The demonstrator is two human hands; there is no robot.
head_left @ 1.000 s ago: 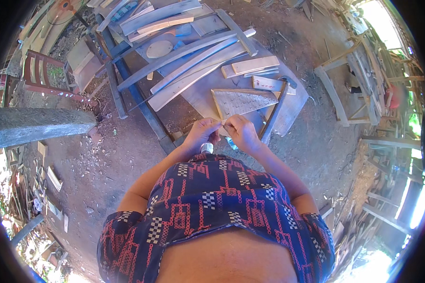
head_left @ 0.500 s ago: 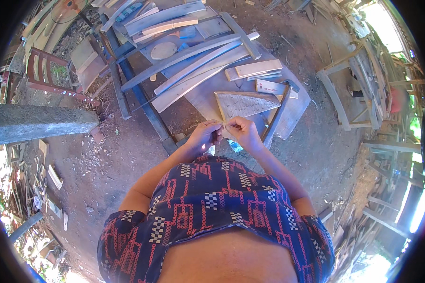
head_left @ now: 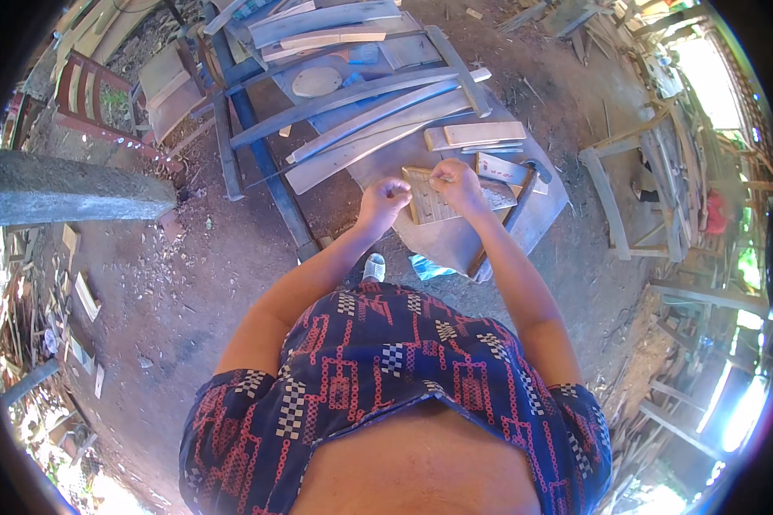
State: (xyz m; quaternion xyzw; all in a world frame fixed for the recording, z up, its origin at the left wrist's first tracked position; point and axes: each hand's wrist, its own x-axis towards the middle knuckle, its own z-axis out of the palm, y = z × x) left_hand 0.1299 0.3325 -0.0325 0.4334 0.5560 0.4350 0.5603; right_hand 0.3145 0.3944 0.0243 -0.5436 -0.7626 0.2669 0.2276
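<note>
My left hand [head_left: 385, 202] is closed, fingertips pinched, at the left edge of a small wooden board [head_left: 428, 204] with a marked surface. My right hand [head_left: 457, 184] is pinched too, over that board. What either hand holds is too small to make out. Around them lie pale short planks [head_left: 483, 130], a light piece with red marks [head_left: 500, 169] and a dark-ended bar [head_left: 515, 219], all on a broad worn sheet [head_left: 548, 232]. A foot in light footwear [head_left: 373, 268] shows below the hands, beside a blue crumpled item [head_left: 429, 268].
Long wooden slats [head_left: 343, 110] and a dark frame [head_left: 279, 197] fill the front. A concrete post [head_left: 73, 196] stands left, near a brown chair frame [head_left: 94, 120]. Timber frames [head_left: 605, 202] and a red item [head_left: 715, 213] are at right; scrap wood [head_left: 86, 296] lies along the left.
Both hands have moved up and forward from near my body to over the board, and have parted, leaving a gap between them. The view has shifted slightly, exposing more of the foot.
</note>
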